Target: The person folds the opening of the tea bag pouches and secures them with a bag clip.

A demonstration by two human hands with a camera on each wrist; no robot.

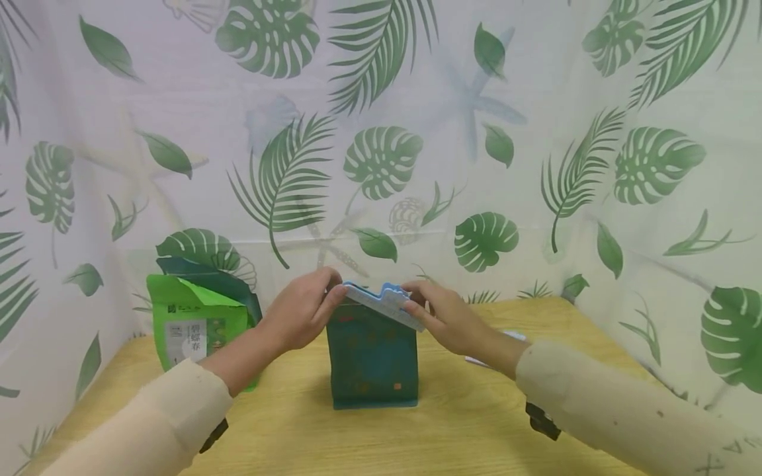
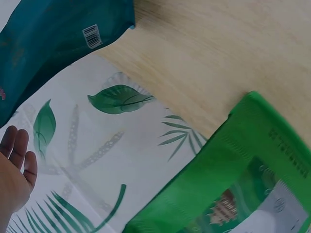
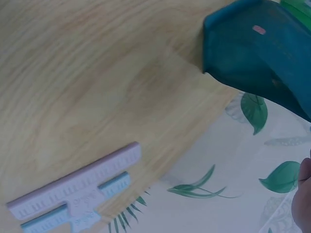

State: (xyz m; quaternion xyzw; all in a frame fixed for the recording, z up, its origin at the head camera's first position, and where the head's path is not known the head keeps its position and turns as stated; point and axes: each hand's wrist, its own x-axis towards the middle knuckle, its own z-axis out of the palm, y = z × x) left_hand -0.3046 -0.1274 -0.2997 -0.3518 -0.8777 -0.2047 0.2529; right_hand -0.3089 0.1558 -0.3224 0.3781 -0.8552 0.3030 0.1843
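A dark green pouch (image 1: 374, 357) stands upright on the table in the head view. Across its top slants a light blue bag clip (image 1: 381, 304), lower at its right end. My left hand (image 1: 305, 307) pinches the clip's left end by the pouch's upper corner; just where its fingertips meet is partly hidden. At the clip's right part, my right hand (image 1: 446, 318) grips it between thumb and fingers. Only the left hand's outer fingers (image 2: 19, 150) show in the left wrist view, beside the pouch (image 2: 73, 39).
To the left stands a bright green pouch (image 1: 199, 324) with another dark green pouch (image 1: 205, 271) behind it. A pink and blue pair of clips (image 3: 82, 194) lies on the wooden table (image 1: 297, 430) at the right. Leaf-patterned sheeting (image 1: 381, 218) surrounds the table's back and sides.
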